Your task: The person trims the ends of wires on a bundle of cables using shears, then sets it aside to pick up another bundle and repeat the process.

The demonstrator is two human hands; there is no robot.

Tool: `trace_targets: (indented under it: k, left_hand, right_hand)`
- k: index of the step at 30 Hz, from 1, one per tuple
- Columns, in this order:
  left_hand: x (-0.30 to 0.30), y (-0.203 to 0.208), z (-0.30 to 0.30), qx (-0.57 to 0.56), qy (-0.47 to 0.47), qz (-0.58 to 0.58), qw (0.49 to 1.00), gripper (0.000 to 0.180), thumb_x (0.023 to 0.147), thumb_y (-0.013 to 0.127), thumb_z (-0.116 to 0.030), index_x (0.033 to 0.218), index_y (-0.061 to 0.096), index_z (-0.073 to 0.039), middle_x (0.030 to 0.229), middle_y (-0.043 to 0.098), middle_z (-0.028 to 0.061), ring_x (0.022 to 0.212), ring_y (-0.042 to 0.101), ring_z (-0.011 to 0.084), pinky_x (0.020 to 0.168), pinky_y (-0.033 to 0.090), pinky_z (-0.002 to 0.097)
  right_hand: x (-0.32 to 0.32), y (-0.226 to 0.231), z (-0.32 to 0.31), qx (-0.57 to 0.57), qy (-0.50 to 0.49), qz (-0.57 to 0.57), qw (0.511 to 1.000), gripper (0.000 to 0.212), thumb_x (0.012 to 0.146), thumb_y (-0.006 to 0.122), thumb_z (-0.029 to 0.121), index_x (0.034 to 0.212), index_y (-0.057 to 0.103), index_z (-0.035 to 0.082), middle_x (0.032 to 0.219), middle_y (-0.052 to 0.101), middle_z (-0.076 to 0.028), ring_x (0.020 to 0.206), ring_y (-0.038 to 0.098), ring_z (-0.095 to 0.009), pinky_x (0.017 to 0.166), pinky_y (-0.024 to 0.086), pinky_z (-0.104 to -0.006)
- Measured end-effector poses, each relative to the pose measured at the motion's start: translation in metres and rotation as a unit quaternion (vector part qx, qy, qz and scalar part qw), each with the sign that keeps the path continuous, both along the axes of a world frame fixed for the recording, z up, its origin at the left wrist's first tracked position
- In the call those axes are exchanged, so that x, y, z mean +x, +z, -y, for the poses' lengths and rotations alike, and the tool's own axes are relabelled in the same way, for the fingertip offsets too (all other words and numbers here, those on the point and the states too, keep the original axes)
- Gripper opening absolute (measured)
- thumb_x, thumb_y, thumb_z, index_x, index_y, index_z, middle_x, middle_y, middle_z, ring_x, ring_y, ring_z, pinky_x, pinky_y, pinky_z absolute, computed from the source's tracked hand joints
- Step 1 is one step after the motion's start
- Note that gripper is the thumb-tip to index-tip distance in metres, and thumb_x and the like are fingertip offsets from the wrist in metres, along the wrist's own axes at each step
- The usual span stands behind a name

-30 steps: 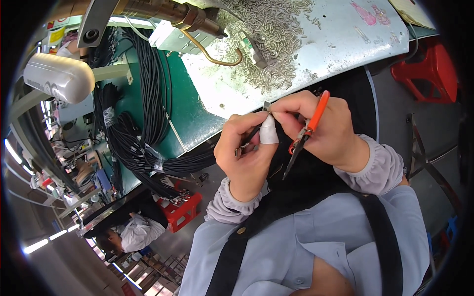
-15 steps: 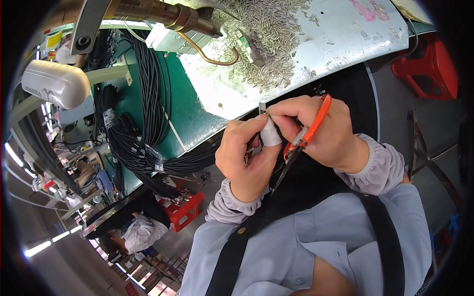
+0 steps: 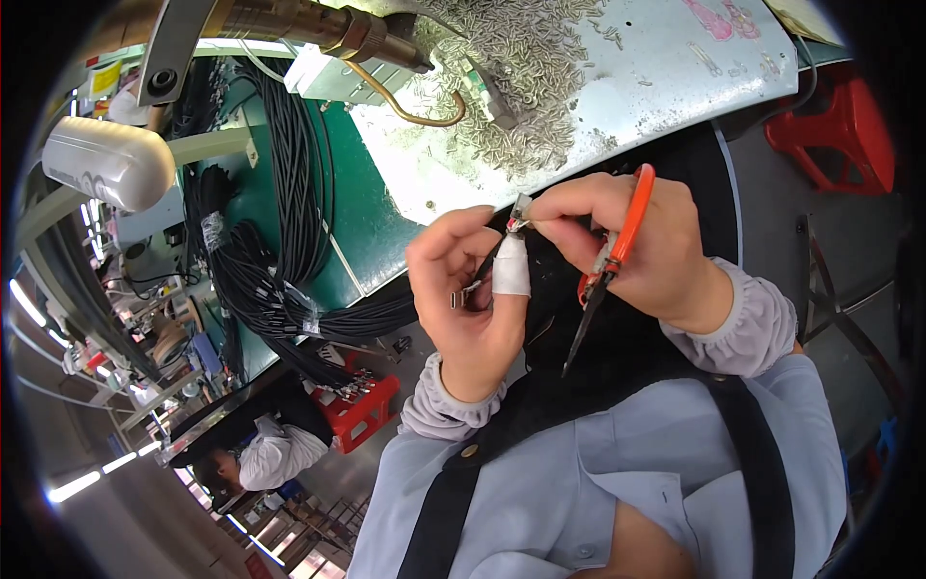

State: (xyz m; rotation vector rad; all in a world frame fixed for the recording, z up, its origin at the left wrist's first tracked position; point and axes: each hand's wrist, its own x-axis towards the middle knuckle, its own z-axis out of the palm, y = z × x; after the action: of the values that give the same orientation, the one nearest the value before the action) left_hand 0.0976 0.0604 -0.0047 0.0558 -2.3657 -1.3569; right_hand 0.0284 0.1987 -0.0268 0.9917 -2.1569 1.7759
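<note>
My left hand (image 3: 473,333) is partly closed around a thin dark cable, its index finger lifted off. White tape (image 3: 511,268) wraps its thumb. A small metal plug (image 3: 457,300) pokes out beside the curled fingers. Just above the taped thumb is a small metal connector (image 3: 521,208) with fine wires at its base. My right hand (image 3: 666,251) touches it with thumb and index fingertip. Orange-handled pliers (image 3: 632,222) sit in the right palm, their long dark pointed jaws (image 3: 581,338) aimed down toward my lap.
Many small metal pieces (image 3: 540,87) lie heaped on the white worktop (image 3: 666,87) ahead. A brass-coloured machine nozzle (image 3: 367,39) overhangs it. Bundles of black cable (image 3: 299,183) rest on the green surface at left. Red stools (image 3: 839,135) stand at both sides; another person (image 3: 280,454) sits lower left.
My left index finger has lifted away from the connector, baring it and the wires. My right hand and the pliers have shifted slightly right, and the jaws point more steeply down.
</note>
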Motion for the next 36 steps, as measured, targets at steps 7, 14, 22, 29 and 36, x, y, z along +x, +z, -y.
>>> trace_targets:
  k: [7, 14, 22, 29, 36]
  left_hand:
    - [0.002, -0.002, 0.000, -0.038, -0.026, -0.041, 0.998, 0.050, 0.071, 0.058, 0.009, 0.111, 0.029, 0.000, 0.077, 0.051, 0.0044, 0.060, 0.044, 0.0067, 0.052, 0.034, 0.0178]
    - [0.002, -0.003, 0.005, -0.123, -0.071, -0.062, 0.988, 0.051, 0.069, 0.059, 0.010, 0.110, 0.031, 0.001, 0.078, 0.053, 0.0072, 0.061, 0.046, 0.0095, 0.056, 0.036, 0.0190]
    - [-0.001, -0.006, 0.003, -0.108, -0.068, -0.068, 0.989, 0.050, 0.069, 0.060, 0.009, 0.109, 0.031, 0.001, 0.076, 0.054, 0.0074, 0.061, 0.048, 0.0102, 0.057, 0.037, 0.0197]
    - [0.003, -0.002, 0.003, -0.046, -0.056, -0.002, 0.997, 0.048, 0.073, 0.060, 0.006, 0.110, 0.030, -0.001, 0.080, 0.055, 0.0075, 0.066, 0.051, 0.0087, 0.061, 0.038, 0.0173]
    - [-0.003, -0.003, 0.001, -0.010, -0.023, -0.019, 1.000, 0.038, 0.066, 0.066, 0.006, 0.099, 0.048, 0.001, 0.075, 0.055, 0.0078, 0.064, 0.053, 0.0119, 0.054, 0.041, 0.0213]
  right_hand:
    - [0.001, 0.000, -0.001, 0.027, 0.005, -0.035, 0.999, 0.015, 0.068, 0.065, -0.003, 0.080, 0.058, 0.002, 0.067, 0.059, -0.007, 0.056, 0.059, -0.018, 0.047, 0.044, -0.0236]
    - [0.002, 0.003, 0.002, 0.006, 0.058, 0.096, 0.994, 0.009, 0.072, 0.064, 0.002, 0.076, 0.055, 0.002, 0.063, 0.057, -0.008, 0.051, 0.055, -0.019, 0.045, 0.041, -0.0251]
    - [0.005, 0.005, 0.003, 0.032, 0.031, 0.125, 0.991, 0.010, 0.075, 0.062, 0.004, 0.073, 0.052, 0.002, 0.061, 0.055, -0.007, 0.049, 0.053, -0.016, 0.045, 0.040, -0.0245]
    - [0.007, -0.003, 0.005, -0.073, 0.026, 0.162, 0.984, 0.006, 0.078, 0.059, 0.001, 0.080, 0.054, 0.000, 0.070, 0.059, -0.005, 0.054, 0.055, -0.009, 0.048, 0.042, -0.0205]
    - [0.007, -0.002, -0.001, -0.128, 0.102, 0.367, 0.916, 0.006, 0.079, 0.059, -0.001, 0.082, 0.054, -0.003, 0.074, 0.059, -0.004, 0.059, 0.055, -0.007, 0.052, 0.045, -0.0195]
